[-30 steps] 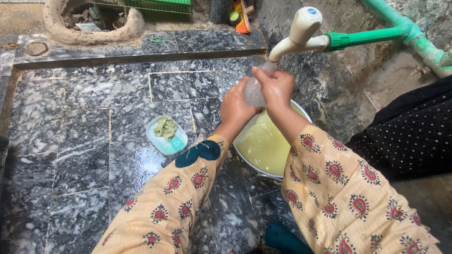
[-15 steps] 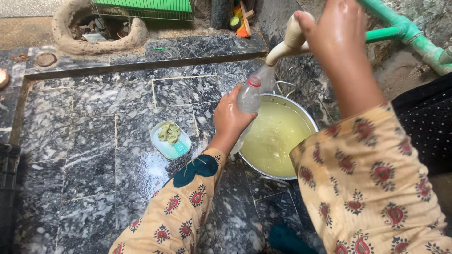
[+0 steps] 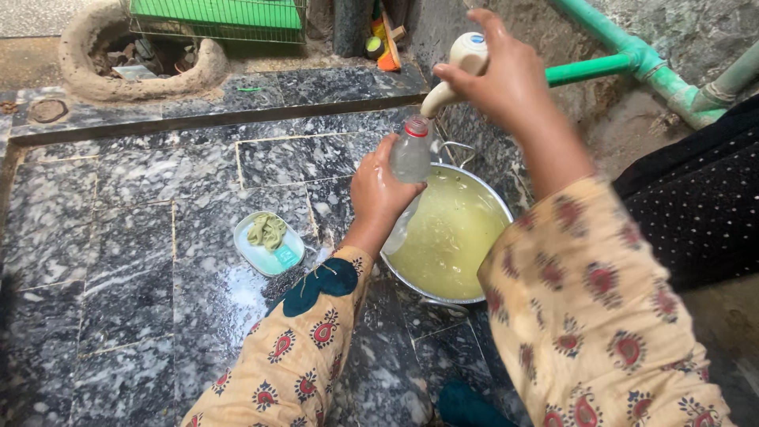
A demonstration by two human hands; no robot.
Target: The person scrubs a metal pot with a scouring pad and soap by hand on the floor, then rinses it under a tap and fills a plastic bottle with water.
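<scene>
Right arm raised, right hand (image 3: 506, 83) curled over the cream tap (image 3: 455, 67). Left hand (image 3: 378, 194) wraps the clear plastic bottle (image 3: 411, 154), mouth just under the spout, above the steel basin (image 3: 419, 289) of yellowish water. Left of the basin sits a soap dish (image 3: 267, 243).

Floor (image 3: 142, 261): grey-and-white marbled stone tiles, wet in patches. A metal basin (image 3: 474, 298) holding yellowish liquid stands on it. A pale blue soap dish (image 3: 254, 255) with a green cloth scrap lies just left of the basin.
</scene>
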